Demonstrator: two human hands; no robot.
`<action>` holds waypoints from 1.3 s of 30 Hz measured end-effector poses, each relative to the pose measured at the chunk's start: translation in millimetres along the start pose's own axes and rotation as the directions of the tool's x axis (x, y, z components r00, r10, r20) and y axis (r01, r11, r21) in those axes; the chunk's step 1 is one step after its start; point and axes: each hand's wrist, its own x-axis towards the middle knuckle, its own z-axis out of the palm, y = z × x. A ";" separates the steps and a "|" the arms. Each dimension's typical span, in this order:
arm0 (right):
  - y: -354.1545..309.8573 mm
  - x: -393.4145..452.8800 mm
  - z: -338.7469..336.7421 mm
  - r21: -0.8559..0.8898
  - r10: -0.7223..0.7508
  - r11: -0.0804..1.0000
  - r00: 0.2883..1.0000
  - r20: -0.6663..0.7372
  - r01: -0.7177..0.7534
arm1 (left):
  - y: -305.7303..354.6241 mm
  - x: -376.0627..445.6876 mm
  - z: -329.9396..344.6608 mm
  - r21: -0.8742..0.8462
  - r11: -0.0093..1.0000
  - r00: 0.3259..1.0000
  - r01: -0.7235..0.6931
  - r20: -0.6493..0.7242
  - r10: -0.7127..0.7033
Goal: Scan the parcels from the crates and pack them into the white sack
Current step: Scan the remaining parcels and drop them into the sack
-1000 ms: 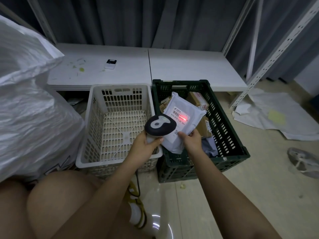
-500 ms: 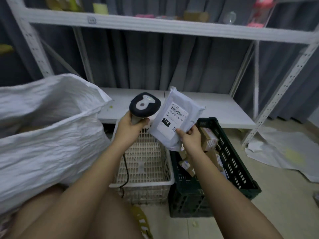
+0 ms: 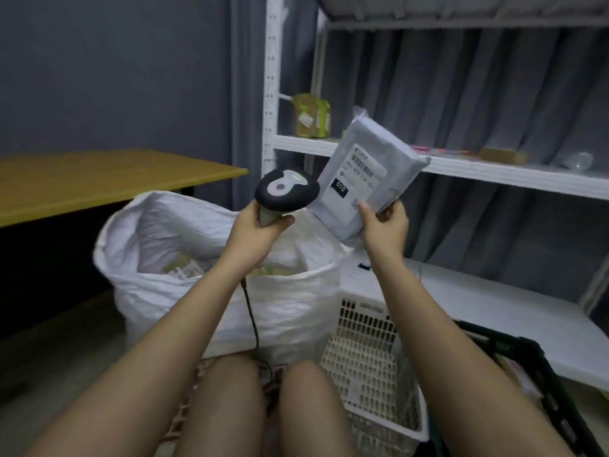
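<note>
Progress. We hold one parcel (image 3: 369, 179) in the air, above and just right of the open mouth of the sack (image 3: 290, 305). The sack already shows several packages inside, so we judge part of the packing done. The white crate (image 3: 372, 367) by our knees looks empty as far as its mesh floor shows. The dark crate (image 3: 540, 384) at the right edge is mostly cut off; brown shapes inside it may be more parcels, though we cannot tell how many. The held parcel is not yet in the sack; dropping it in is, we judge, the step in hand.

Parcel. Grey mailer bag, flat, label facing us. Its long axis runs from lower left to upper right, tilted, with the sealed flap at the top and the bottom end nearest the sack.

Hands. Our right hand (image 3: 384, 225) pinches the parcel's lower end, thumb on the label side, fingers curled behind. Our left hand (image 3: 255, 230) grips the scanner (image 3: 286, 192) by its handle, fingers wrapped round it; the scanner head sits just beside the parcel's lower left edge, its cable hanging down between our knees.
</note>
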 end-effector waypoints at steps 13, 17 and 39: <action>65.4 -5.6 93.1 -0.641 0.245 0.709 0.751 0.613 0.293 | -28.6 1.3 -65.8 -0.035 0.999 0.969 0.017 -0.245 -0.025; 73.7 -1.1 49.8 -0.560 0.113 0.787 0.832 0.543 0.259 | -32.8 5.4 -22.7 -0.049 0.999 0.984 0.004 -0.175 -0.012; 247.5 -30.0 -378.3 -0.700 0.559 0.441 0.782 -0.276 -0.562 | -173.1 -93.4 358.8 0.002 0.917 0.729 0.398 0.607 -0.317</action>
